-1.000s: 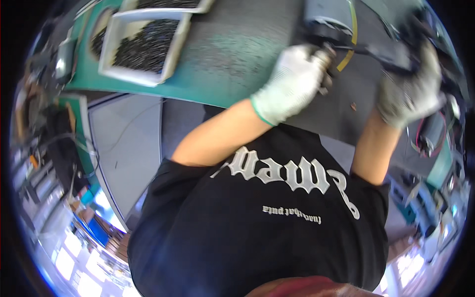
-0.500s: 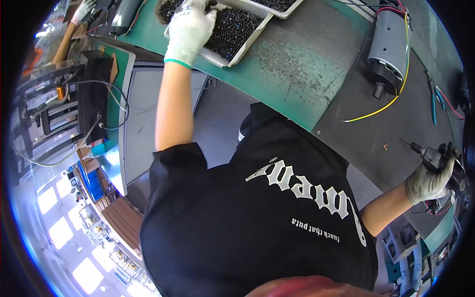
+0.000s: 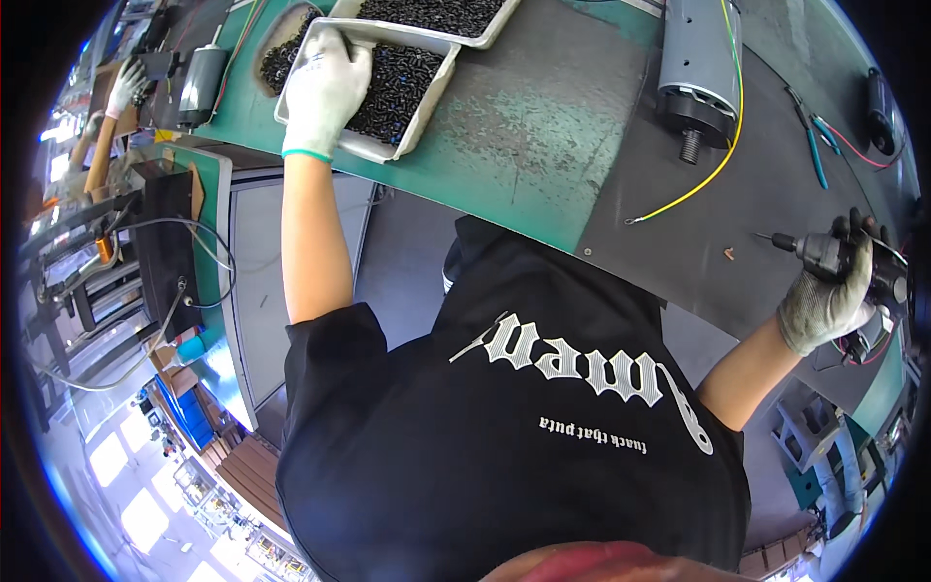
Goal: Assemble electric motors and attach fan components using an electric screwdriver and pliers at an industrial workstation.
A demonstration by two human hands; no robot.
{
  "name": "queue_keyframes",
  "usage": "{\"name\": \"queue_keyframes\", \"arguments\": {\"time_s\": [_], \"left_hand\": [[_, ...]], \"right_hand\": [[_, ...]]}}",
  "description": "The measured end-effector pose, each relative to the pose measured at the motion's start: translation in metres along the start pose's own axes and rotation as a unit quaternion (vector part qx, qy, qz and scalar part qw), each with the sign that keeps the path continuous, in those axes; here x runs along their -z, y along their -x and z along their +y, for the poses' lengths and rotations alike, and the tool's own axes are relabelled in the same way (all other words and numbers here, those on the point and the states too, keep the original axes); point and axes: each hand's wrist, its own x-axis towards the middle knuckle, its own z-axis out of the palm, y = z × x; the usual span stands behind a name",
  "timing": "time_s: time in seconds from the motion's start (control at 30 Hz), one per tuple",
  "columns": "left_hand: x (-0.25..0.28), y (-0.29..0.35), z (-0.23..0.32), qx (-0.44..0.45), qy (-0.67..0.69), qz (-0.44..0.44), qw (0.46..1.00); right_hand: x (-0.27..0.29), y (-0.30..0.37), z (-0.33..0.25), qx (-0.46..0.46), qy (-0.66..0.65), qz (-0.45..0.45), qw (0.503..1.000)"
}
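My left hand (image 3: pixel 328 92), in a white knit glove with a green cuff, reaches into a pale tray (image 3: pixel 427 114) filled with small black screws (image 3: pixel 402 82). Its fingers curl down at the tray's left part; their tips, and anything between them, are hidden. At the far right my right hand (image 3: pixel 824 301), gloved in greyish white, is wrapped round a black power screwdriver (image 3: pixel 844 257). The tool's thin bit points left over the dark mat (image 3: pixel 669 209), above a small copper-coloured piece (image 3: pixel 729 254).
A grey cylindrical motor (image 3: pixel 700 63) with a yellow-green wire (image 3: pixel 732 165) lies on the mat. Pliers (image 3: pixel 810 141) are right of it. A second tray of black screws (image 3: pixel 436 12) and a rounded container (image 3: pixel 272 53) adjoin the first. Another person's gloved hand (image 3: pixel 126 87) shows at upper left.
The view has shifted, so bench and motor sit further left. My left hand is now lower toward the tray's left part, fingers bent in. My right hand still grips the power screwdriver.
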Motion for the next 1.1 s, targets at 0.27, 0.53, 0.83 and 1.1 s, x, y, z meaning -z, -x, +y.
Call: {"name": "queue_keyframes", "arguments": {"time_s": [0.27,0.53,0.83,1.1], "left_hand": [[0.060,0.080,0.140,-0.021,0.589,-0.070,0.805],[0.051,0.108,0.241,0.132,0.926,-0.352,0.022],[0.060,0.105,0.234,0.063,0.837,-0.349,0.416],[0.036,0.117,0.241,0.202,0.850,-0.483,0.060]], "right_hand": [[-0.054,0.011,-0.041,-0.061,-0.144,-0.135,0.978],[-0.075,0.027,-0.048,-0.025,-0.180,-0.191,0.965],[-0.086,0.028,-0.038,0.005,-0.121,-0.180,0.976],[-0.114,0.036,-0.025,0.029,-0.073,-0.183,0.980]]}}
